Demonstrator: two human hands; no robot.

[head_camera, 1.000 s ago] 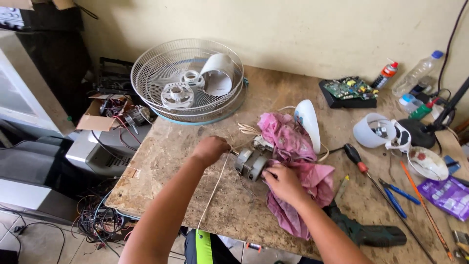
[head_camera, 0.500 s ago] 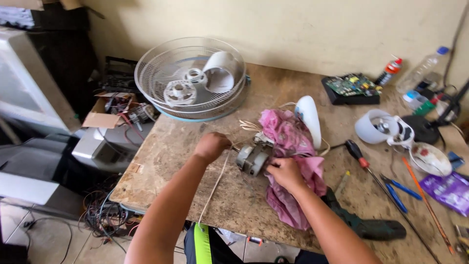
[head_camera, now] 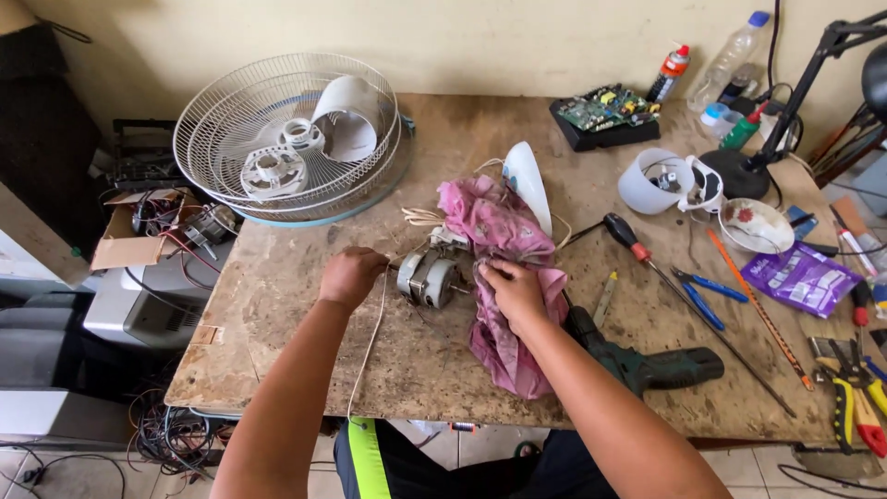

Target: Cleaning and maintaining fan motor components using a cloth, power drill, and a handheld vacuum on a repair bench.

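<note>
- The left hand (head_camera: pixel 351 277) was clenched around a thin white cord (head_camera: pixel 370 346), which ran from the fist down past the near edge of the worn, stained wooden table (head_camera: pixel 277 360).
- Just right of that hand lay a small grey metal electric motor (head_camera: pixel 427 276), on the table between both hands, close to the left fist.
- The right hand (head_camera: pixel 514 292) pressed down with curled fingers, grasping a crumpled pink cloth (head_camera: pixel 494 231) right beside the motor.
- The cloth spread away beyond this hand and also trailed under its wrist toward the table's near edge.
- Just right of the right forearm lay a dark green cordless drill (head_camera: pixel 647 365).
- Well beyond the left hand sat a round white wire fan guard (head_camera: pixel 286 139).
- Further right of the right hand lay a red-and-black-handled screwdriver (head_camera: pixel 637 249).
</note>
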